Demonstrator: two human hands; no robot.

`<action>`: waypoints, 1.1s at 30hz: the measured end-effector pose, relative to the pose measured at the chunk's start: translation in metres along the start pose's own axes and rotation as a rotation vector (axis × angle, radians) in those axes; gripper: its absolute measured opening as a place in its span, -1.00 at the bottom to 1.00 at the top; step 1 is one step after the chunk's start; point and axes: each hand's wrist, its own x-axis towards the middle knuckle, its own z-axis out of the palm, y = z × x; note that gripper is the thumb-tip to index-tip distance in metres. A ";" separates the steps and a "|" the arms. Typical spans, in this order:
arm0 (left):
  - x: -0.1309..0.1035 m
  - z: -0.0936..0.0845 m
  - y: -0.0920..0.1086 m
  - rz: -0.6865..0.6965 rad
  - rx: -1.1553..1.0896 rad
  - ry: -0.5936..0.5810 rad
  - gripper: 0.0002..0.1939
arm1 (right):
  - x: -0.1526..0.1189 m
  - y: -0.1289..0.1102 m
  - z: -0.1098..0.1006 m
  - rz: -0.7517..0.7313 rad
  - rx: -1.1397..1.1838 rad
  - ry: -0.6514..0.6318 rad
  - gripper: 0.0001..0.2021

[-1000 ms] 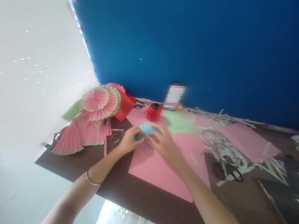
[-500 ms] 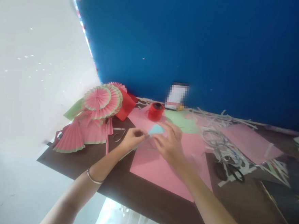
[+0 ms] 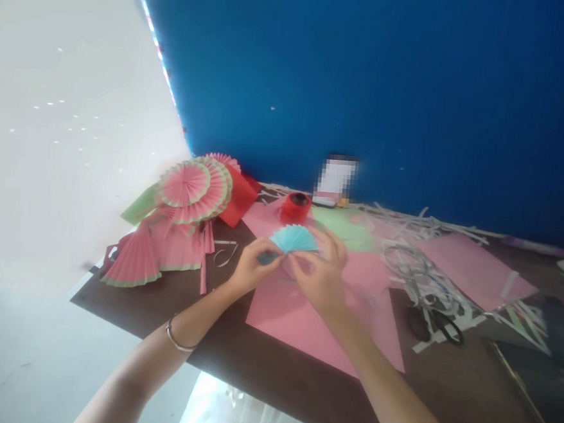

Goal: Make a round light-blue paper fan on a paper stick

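blue paper fan (image 3: 293,239) is mid-frame, long axis running l-r, curved edge facing up-frame twd the red roll (image 3: 289,211). l hand (image 3: 253,266) pinches its lower l side, r hand (image 3: 321,282) pinches the bottom near ctr, so both abt equally close imo.

left arm (image 3: 148,363): I see a thin, shiny silver bangle (image 3: 176,342) | right arm (image 3: 377,366): bare | down low: white clothes (image 3: 210,413)

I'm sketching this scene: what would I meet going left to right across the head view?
Pink pleated fan, left hand, blue pleated paper, right hand, dark-handled scissors, purple pen-like object.
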 end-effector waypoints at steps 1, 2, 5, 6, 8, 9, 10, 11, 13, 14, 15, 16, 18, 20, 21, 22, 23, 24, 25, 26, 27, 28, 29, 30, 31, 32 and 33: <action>0.000 0.000 0.000 0.010 0.015 0.002 -0.94 | 0.000 -0.001 0.001 0.021 0.007 0.002 -0.84; -0.001 0.001 0.000 0.017 0.028 0.006 -0.94 | -0.001 -0.001 0.001 0.037 0.015 0.001 -0.84; -0.001 0.001 -0.001 0.025 0.045 0.010 -0.93 | -0.001 0.000 0.002 0.061 0.038 -0.017 -0.85; -0.001 0.002 -0.002 0.027 0.044 0.010 -0.93 | -0.001 0.000 0.002 0.066 0.042 -0.027 -0.86; -0.001 0.002 -0.002 0.039 0.039 0.008 -0.93 | -0.002 0.001 0.002 0.081 0.040 -0.044 -0.86; -0.001 0.002 -0.002 0.044 0.039 0.004 -0.93 | -0.002 0.001 0.002 0.089 0.037 -0.050 -0.86; -0.001 0.002 -0.002 0.047 0.041 -0.001 -0.93 | -0.002 0.001 0.002 0.094 0.035 -0.053 -0.85; -0.001 0.002 -0.002 0.047 0.044 -0.004 -0.93 | -0.002 0.002 0.002 0.098 0.035 -0.054 -0.85; -0.002 0.002 -0.002 0.038 0.055 -0.008 -0.93 | -0.003 0.002 0.003 0.100 0.041 -0.047 -0.85; -0.002 0.001 -0.002 0.032 0.062 -0.007 -0.93 | -0.003 0.002 0.004 0.104 0.047 -0.043 -0.85; -0.002 0.001 -0.002 0.029 0.068 -0.007 -0.92 | -0.004 0.002 0.005 0.112 0.054 -0.039 -0.85; -0.002 0.002 -0.002 0.030 0.072 -0.006 -0.92 | -0.004 0.001 0.006 0.122 0.060 -0.037 -0.85; -0.002 0.002 -0.003 0.038 0.070 -0.005 -0.93 | -0.004 0.001 0.007 0.141 0.067 -0.036 -0.84; -0.002 0.002 -0.003 0.046 0.056 -0.002 -0.94 | -0.004 0.000 0.008 0.144 0.062 -0.027 -0.84; -0.002 0.002 -0.003 0.049 0.049 0.001 -0.94 | -0.004 0.000 0.008 0.140 0.057 -0.022 -0.84; -0.002 0.002 -0.003 0.048 0.043 0.002 -0.95 | -0.004 0.000 0.008 0.132 0.050 -0.019 -0.84; -0.002 0.002 -0.003 0.044 0.041 0.001 -0.95 | -0.004 0.000 0.008 0.125 0.043 -0.018 -0.84; -0.002 0.002 -0.003 0.036 0.039 -0.001 -0.95 | -0.004 0.000 0.008 0.118 0.035 -0.017 -0.84; -0.002 0.002 -0.003 0.025 0.037 -0.004 -0.95 | -0.004 0.000 0.008 0.113 0.028 -0.018 -0.85; -0.001 0.002 -0.003 0.013 0.035 -0.006 -0.95 | -0.004 0.000 0.008 0.108 0.022 -0.019 -0.85; -0.001 0.002 -0.003 0.000 0.030 -0.006 -0.95 | -0.004 0.000 0.008 0.103 0.018 -0.018 -0.85; -0.001 0.002 -0.003 -0.014 0.023 -0.003 -0.95 | -0.004 0.001 0.008 0.098 0.017 -0.016 -0.86; -0.001 0.002 -0.004 -0.029 0.015 0.002 -0.95 | -0.004 0.001 0.008 0.094 0.018 -0.014 -0.86; -0.001 0.002 -0.004 -0.045 0.006 0.006 -0.94 | -0.004 0.002 0.008 0.089 0.020 -0.013 -0.87; 0.000 0.002 -0.004 -0.065 -0.005 0.010 -0.93 | -0.005 0.003 0.008 0.086 0.023 -0.011 -0.87; 0.000 0.003 -0.004 -0.087 -0.018 0.011 -0.93 | -0.005 0.003 0.008 0.085 0.027 -0.010 -0.87; 0.000 0.003 -0.004 -0.111 -0.035 0.011 -0.92 | -0.005 0.004 0.008 0.083 0.030 -0.011 -0.87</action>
